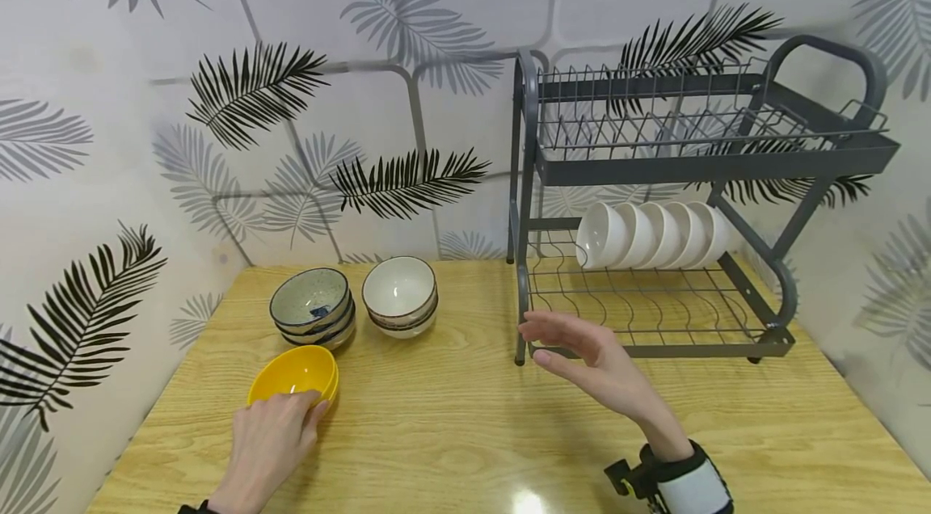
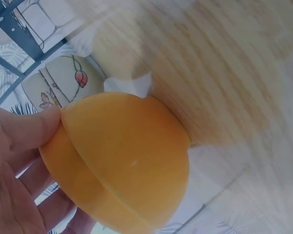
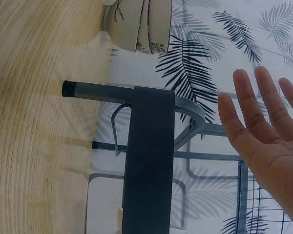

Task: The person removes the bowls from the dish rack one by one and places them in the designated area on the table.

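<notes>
I've got the left hand [image 1: 272, 433] on the near rim of two nested yellow bowls [image 1: 298, 368], pinching it, thumb outside, fingers over the lip; can't tell if both bowls are gripped or whether the base touches the bench [image 1: 451, 433]. They sit front left, just in front of the stack of speckled bowls [image 1: 311, 300]; the stack of dark-rimmed white bowls [image 1: 400, 288] is beside that. My right hand [image 1: 589, 360] holds nothing, fingers loosely spread, in front of the lower left part of the two-tier dish rack [image 1: 720, 169]. Progress, my guess: partway. A row of plain white bowls [image 1: 640, 235] stands on edge in the lower tier [image 1: 655, 351], so that lot looks done; the yellow, speckled and dark-rimmed ones are all off the rack, so three groups look left. No dishes visible in the upper tier [image 1: 618, 170]. Edges: bench's left edge runs near the yellow bowls, so not much margin that side; the patterned wall [image 1: 465, 118] closes the back behind both stacks. Best room is the bare wood between the yellow bowls and the rack, a low sideways path. Lower tier has bare wire in front of the white row and some to its left, but the left front post [image 1: 531, 134] and the upper tier overhead could catch a rim; I'd enter from the front.
</notes>
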Motion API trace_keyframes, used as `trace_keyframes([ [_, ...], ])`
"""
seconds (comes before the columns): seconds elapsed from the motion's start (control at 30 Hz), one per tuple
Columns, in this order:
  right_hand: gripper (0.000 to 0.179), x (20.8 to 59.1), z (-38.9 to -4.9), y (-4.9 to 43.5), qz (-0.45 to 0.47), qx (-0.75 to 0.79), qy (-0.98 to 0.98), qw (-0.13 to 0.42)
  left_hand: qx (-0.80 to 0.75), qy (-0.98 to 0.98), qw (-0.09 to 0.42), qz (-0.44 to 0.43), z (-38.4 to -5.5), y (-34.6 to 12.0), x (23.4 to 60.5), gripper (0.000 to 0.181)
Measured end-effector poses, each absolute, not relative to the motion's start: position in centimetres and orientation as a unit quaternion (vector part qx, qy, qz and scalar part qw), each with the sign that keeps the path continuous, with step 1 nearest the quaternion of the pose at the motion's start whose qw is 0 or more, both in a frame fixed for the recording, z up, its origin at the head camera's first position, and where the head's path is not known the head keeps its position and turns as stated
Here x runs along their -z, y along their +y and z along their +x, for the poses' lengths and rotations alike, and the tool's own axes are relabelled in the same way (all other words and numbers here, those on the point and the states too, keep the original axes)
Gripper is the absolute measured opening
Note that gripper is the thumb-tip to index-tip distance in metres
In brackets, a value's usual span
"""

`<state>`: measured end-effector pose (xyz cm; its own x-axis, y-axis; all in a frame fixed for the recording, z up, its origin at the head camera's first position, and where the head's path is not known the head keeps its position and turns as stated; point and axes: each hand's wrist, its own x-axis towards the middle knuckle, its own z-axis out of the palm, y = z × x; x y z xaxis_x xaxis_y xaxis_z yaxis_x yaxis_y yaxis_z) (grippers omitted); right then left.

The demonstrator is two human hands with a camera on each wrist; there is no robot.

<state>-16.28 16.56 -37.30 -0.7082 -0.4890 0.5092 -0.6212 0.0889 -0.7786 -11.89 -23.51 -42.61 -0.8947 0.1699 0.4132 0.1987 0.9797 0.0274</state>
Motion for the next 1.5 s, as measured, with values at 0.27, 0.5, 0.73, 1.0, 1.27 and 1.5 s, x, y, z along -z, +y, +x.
trace_keyframes([
  [0.27, 0.044, 37.3, -16.2, 16.7, 0.367, -0.564, -0.738, 0.048, 0.027, -0.975, 0.200, -0.093, -11.9, -23.4, 42.4, 0.040],
  [0.5, 0.043, 37.2, -16.1, 16.7, 0.364, -0.560, -0.742, 0.050, 0.031, -0.975, 0.199, -0.090, -11.9, -23.4, 42.3, 0.040],
  [0.73, 0.042, 37.2, -16.1, 17.0, 0.353, -0.565, -0.744, 0.048, 0.039, -0.973, 0.213, -0.085, -11.8, -23.2, 42.5, 0.012],
  [1.0, 0.041, 37.1, -16.4, 17.8, 0.315, -0.570, -0.757, 0.060, 0.073, -0.949, 0.277, -0.132, -12.0, -21.9, 42.6, 0.043],
  [1.27, 0.041, 36.7, -16.8, 18.9, 0.288, -0.561, -0.769, 0.103, 0.107, -0.940, 0.274, -0.174, -12.6, -19.5, 43.3, 0.050],
  [1.5, 0.044, 36.3, -17.4, 19.6, 0.287, -0.547, -0.775, 0.135, 0.136, -0.925, 0.279, -0.217, -12.9, -17.1, 44.1, 0.051],
])
